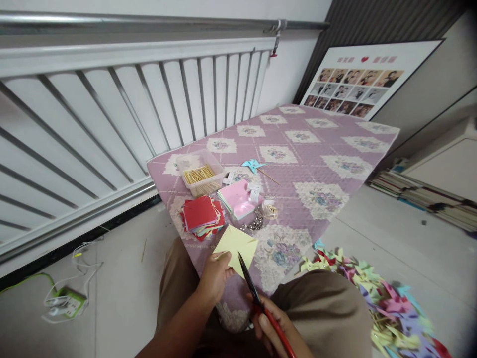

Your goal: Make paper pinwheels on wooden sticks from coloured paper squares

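My left hand (218, 273) pinches the left corner of a square of pale yellow paper (238, 243), held above the near edge of the table. Slits show near some of its corners. My right hand (270, 320) is closed round the red handles of a pair of scissors (251, 283), whose dark blades point up and left over the paper's lower part. Just beyond the paper lie a stack of coloured paper squares with red on top (199, 213), a pile of pink and pale green sheets (234, 196) and a heap of small metal pins (256, 221).
A plastic box of wooden sticks (201, 174), a small round tub (270, 209) and a blue paper pinwheel (253, 165) stand on the flowered tablecloth (316, 164). Many finished pinwheels (395, 303) lie heaped on the floor at right. A radiator (149, 104) runs along the left.
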